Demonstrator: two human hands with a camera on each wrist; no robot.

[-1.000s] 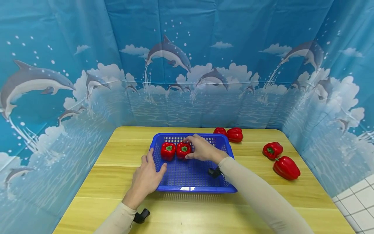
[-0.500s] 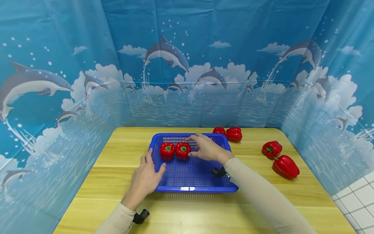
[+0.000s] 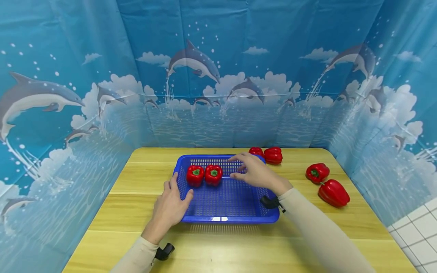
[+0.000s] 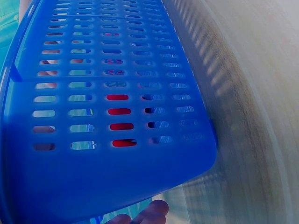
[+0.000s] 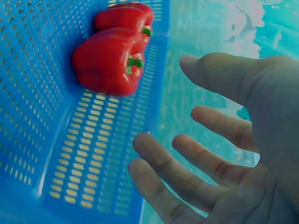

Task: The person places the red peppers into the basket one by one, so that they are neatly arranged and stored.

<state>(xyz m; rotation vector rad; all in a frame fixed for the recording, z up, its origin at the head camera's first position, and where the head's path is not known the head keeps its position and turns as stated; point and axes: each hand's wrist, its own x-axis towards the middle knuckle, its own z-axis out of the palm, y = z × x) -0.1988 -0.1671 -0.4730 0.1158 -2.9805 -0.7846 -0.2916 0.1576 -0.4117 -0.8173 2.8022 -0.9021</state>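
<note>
In the head view, two red bell peppers point(image 3: 195, 176) point(image 3: 213, 175) stand side by side, green stems up, in the back left of a blue plastic basket point(image 3: 228, 219). My left hand point(image 3: 170, 206) lies at the basket's left rim, its fingers extended along the outside and its thumb toward the inside. Only a few of its fingertips point(image 4: 156, 208) show by the basket wall in the left wrist view. Over the basket's right half hovers my right hand point(image 3: 257, 170), fingers spread and holding nothing. The right wrist view shows a gap between that hand and the nearer pepper point(image 5: 110, 63).
Two more red bell peppers point(image 3: 273, 155) point(image 3: 256, 151) lie behind the basket's back right corner. Another pair point(image 3: 317, 173) point(image 3: 334, 193) rests toward the right side of the wooden table point(image 3: 136, 212). A blue dolphin-print curtain point(image 3: 218, 113) encloses the back and sides.
My right hand has let go of the right-hand pepper in the basket and drawn away to the right, fingers spreading. The left hand stays at the rim.
</note>
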